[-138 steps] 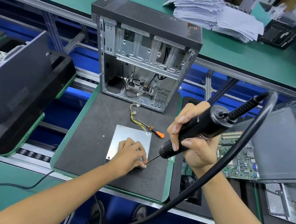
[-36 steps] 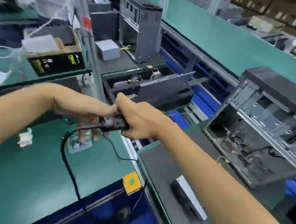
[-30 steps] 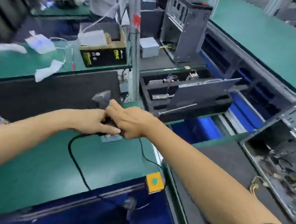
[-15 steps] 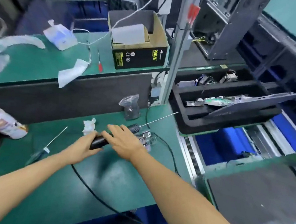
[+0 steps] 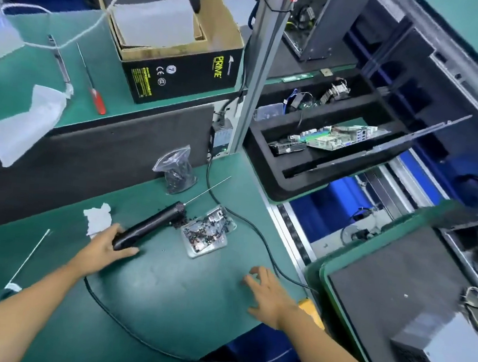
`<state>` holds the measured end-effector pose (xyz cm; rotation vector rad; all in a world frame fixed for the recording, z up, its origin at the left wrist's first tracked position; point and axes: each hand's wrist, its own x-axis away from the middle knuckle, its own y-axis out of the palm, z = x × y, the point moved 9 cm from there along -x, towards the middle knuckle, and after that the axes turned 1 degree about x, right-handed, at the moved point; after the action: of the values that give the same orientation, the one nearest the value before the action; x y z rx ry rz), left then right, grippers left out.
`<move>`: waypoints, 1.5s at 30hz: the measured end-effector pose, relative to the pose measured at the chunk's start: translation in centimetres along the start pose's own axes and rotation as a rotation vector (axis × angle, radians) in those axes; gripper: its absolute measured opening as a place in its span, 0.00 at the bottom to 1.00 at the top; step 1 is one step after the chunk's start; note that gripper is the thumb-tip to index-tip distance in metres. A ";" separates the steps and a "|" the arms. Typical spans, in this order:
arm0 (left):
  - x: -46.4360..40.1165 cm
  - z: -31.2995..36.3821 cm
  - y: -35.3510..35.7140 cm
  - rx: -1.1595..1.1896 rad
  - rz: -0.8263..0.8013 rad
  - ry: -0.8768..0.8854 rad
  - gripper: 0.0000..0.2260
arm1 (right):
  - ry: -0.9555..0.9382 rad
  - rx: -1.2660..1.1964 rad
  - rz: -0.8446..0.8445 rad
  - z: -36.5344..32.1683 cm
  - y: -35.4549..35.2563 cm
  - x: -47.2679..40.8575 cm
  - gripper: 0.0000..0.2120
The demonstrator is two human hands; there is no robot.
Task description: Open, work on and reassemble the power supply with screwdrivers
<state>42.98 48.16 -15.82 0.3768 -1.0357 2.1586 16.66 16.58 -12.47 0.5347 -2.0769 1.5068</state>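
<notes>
While the left grip point(image 5: 103, 250) curls around the black corded electric screwdriver point(image 5: 150, 226) lying on the green tabletop point(image 5: 161, 290), the right grip point(image 5: 268, 294) hovers beside it, fingers spread, empty.

Bench top point(image 5: 161, 290): the green mat under my arms.
Electric screwdriver point(image 5: 150, 226): black body, thin silver bit, black cable.
Manual screwdriver point(image 5: 93, 86): red handle, on the upper shelf.
Cardboard box point(image 5: 181, 71): brown inside, black front with yellow print.
Screw tray point(image 5: 207, 235): clear, speckled with dark screws.
Power supply point(image 5: 449, 359): grey and black.
</notes>
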 end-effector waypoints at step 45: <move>-5.8 -4.5 -1.1 -0.441 0.181 0.158 0.19 | 0.136 -0.242 -0.300 -0.3 16.4 8.0 0.17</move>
<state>48.02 49.35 -21.11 -0.0959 -1.4530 1.9972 0.68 21.71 -19.79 0.6013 -1.9385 1.0756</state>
